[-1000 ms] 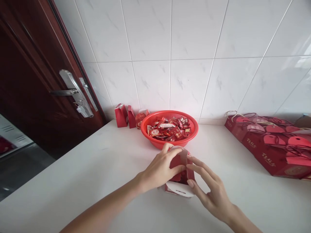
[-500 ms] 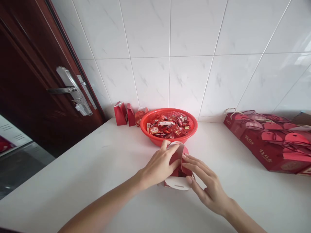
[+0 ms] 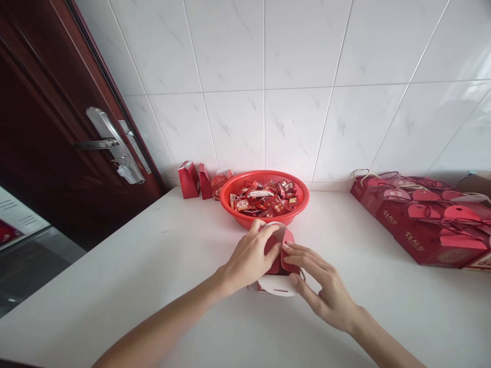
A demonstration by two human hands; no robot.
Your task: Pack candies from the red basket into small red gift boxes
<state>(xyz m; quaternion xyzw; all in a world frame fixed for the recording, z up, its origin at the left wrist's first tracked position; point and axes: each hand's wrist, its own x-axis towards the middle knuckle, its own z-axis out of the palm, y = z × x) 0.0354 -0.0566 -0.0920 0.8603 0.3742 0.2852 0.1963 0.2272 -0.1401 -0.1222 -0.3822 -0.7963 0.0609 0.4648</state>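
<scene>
A small red paper gift box [image 3: 279, 286] stands on the white counter with its top flaps up, the near flap showing its white inside and a slot. My left hand [image 3: 249, 258] grips the box on its left, thumb inside against a red side flap. On the right side, my right hand [image 3: 324, 283] bends the other side flap inward, fingers on the flap and thumb at the near edge. What lies inside the box is mostly hidden. Just behind it sits a red plastic basket [image 3: 245, 221] holding many wrapped candies [image 3: 264, 199].
Several finished-looking red gift boxes [image 3: 412, 240] with cord handles stand in rows at the right. Small red boxes [image 3: 189, 181] line the wall left of the basket. A tiled wall [image 3: 295, 133] backs the white counter [image 3: 146, 276]; a dark red door [image 3: 49, 102] is at left.
The two side flaps have been pressed lower and closer together over the box opening. Both hands stay on the box; the whole view has shifted slightly.
</scene>
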